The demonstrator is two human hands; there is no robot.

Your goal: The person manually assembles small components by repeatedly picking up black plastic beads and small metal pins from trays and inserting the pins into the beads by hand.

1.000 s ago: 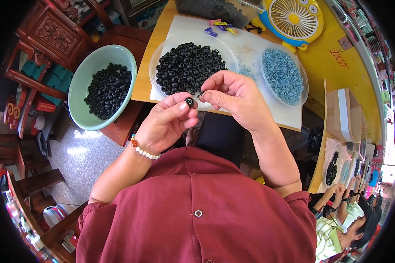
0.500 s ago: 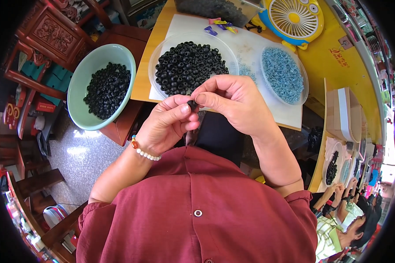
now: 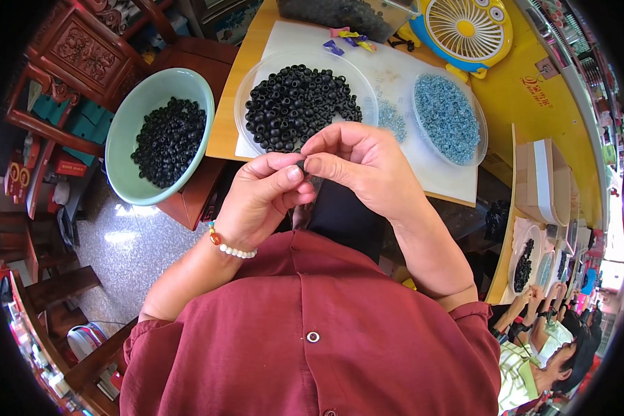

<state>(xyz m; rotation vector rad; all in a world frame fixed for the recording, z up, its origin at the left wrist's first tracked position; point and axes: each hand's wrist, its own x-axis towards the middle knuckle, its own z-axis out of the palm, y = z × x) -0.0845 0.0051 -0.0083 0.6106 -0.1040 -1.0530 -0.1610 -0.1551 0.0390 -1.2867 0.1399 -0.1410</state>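
In front of my chest, the fingertips of both hands meet on a small round black piece. My left hand, with a beaded bracelet at the wrist, pinches it between thumb and fingers. From the other side, the thumb and forefinger of my right hand close on it and cover most of it. Just beyond my hands stands a round clear tray heaped with black pieces, many showing a hole. An oval clear tray to the right holds tiny pale-blue translucent pieces.
On the left, a pale green basin holds more black pieces. A clear bin, coloured wrappers and a yellow-blue fan stand at the back. Loose blue pieces lie between the trays. Other people work at far right.
The black piece has been turned or drawn further between my fingertips, so less of it shows. My right hand has shifted slightly left; my left hand has barely moved.
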